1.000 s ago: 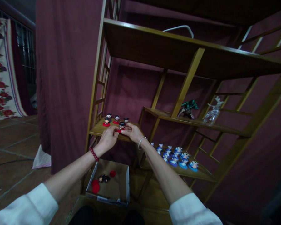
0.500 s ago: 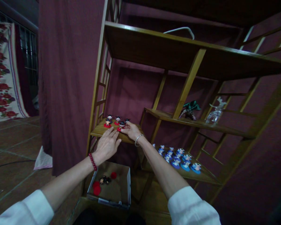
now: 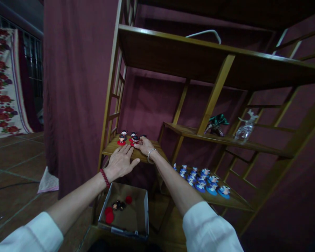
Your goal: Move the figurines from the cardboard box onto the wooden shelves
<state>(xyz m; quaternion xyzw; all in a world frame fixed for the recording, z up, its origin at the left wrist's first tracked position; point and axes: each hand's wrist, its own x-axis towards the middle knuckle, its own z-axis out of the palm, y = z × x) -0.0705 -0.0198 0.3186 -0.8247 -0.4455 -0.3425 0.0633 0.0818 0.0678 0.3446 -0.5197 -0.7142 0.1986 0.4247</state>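
Observation:
My right hand [image 3: 144,145] pinches a small black-haired figurine [image 3: 135,139] on a red base, at the front of the left shelf [image 3: 144,156]. My left hand [image 3: 121,161] lies flat with fingers stretched out at the shelf's front edge, thumb apart, holding nothing. Just beyond its fingertips stands another figurine [image 3: 121,140] on a red disc. Behind these two are more of the same kind, among them a figurine [image 3: 124,133] at the back left; one by my right fingers is partly hidden.
Below the shelf sits an open box [image 3: 145,213] with red discs [image 3: 109,215] and dark figurines [image 3: 118,205] inside. Several blue-based figurines [image 3: 201,184] fill a lower shelf at right. A clear deer ornament [image 3: 246,128] and a green ornament [image 3: 217,123] stand on the middle shelf.
The figurine in my right hand has shifted slightly left, closer to the front-left one. My left hand has flattened, its thumb spreading to the right.

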